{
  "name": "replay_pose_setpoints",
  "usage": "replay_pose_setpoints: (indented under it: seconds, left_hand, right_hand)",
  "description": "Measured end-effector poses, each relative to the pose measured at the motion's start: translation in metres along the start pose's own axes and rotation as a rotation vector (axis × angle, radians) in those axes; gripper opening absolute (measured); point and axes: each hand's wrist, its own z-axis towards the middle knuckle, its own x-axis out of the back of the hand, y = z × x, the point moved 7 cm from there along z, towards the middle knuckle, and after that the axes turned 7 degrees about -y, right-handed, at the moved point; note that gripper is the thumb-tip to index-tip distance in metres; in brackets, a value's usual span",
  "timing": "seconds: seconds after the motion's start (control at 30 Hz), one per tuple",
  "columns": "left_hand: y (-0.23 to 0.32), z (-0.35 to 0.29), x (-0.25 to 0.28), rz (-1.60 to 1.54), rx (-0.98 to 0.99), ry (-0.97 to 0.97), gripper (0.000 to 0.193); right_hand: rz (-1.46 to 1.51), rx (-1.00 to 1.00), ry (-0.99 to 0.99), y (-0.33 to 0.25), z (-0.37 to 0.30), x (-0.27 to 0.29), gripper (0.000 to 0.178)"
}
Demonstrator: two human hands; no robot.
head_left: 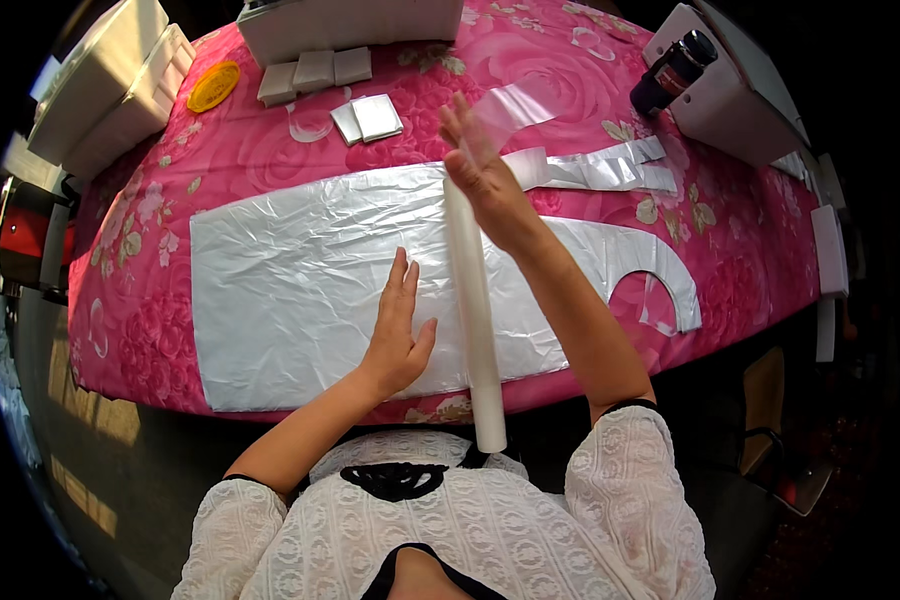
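A silvery-white plastic apron lies flat and creased on the table, its curved neck cut-out toward the right. Across it rests a long whitish tube, its near end jutting past the table edge. My left hand is open over the sheet, left of the tube, fingers stretched out. Beyond the tube's far end, my right hand is raised with its fingers extended. A translucent plastic strip sticks out beside these fingers; whether it touches them I cannot tell. Further plastic straps stretch off to the right.
Small folded silvery-white packets and several more lie at the back. White foam boxes stand at the left, back and right. A dark flask and a yellow disc are on the pink floral tablecloth.
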Motion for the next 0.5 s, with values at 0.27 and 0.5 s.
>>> replay_pose_setpoints:
  seconds: [0.27,0.5]
  left_hand:
    - [-0.092,-0.099,0.148,-0.907,0.419,0.793,0.053]
    - [-0.098,-0.133,0.19,-0.905,0.33,0.895,0.047]
  right_hand:
    - [-0.432,-0.076,-0.459,0.061,0.017,-0.249,0.09]
    - [-0.069,0.036,-0.469,-0.011,0.038,-0.3,0.08]
